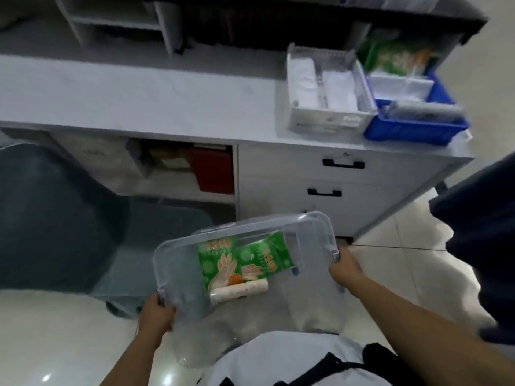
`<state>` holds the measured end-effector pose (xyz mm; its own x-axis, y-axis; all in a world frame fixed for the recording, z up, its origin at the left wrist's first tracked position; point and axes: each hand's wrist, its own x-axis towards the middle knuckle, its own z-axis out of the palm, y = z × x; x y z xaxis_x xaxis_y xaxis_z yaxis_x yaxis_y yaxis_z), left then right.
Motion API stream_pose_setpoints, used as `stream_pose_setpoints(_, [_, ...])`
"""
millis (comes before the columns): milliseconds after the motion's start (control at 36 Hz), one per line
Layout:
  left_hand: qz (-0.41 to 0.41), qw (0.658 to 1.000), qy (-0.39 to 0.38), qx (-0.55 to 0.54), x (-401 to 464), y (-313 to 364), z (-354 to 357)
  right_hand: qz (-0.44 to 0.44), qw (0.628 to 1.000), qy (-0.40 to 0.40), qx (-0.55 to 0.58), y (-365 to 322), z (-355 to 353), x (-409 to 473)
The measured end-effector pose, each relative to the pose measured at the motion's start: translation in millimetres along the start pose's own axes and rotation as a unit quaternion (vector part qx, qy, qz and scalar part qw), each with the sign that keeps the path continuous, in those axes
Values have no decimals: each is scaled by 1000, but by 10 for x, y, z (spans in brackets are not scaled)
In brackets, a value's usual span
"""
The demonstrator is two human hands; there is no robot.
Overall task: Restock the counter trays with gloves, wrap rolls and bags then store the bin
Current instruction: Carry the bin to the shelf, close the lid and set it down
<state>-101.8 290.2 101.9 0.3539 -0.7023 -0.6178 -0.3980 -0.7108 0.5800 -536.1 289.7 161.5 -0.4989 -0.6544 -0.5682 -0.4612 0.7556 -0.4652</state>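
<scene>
I hold a clear plastic bin (178, 263) with its lid on, low in front of me over the floor. My left hand (157, 313) grips its near left end and my right hand (345, 267) grips its right end by the latch. Through the lid show green glove packets (239, 260) and a white wrap roll (239, 292). On the counter's right end stand a white tray (328, 118) with white packets and a blue tray (412, 129) holding white packs, a grey roll and green packets (395, 57).
The grey counter (139, 96) runs across the view, with two black-handled drawers (342, 164) under the trays and an open shelf with a red box (214, 171) to their left. A dark chair (55, 218) stands at the left. A dark shape, possibly clothing, (479, 232) is at the right.
</scene>
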Motion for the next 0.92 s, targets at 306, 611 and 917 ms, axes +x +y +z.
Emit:
stream_pose_setpoints(306, [141, 982, -47, 114, -584, 1768, 1138, 86, 948, 45, 304, 1528, -1175, 182])
stream_pose_setpoints(611, [277, 908, -103, 296, -1123, 3230, 2844, 185, 809, 39, 556, 2953, -2008, 352])
stream_pose_setpoints(917, [415, 780, -211, 418, -1964, 3975, 4522, 284, 642, 155, 695, 3997, -2023, -124])
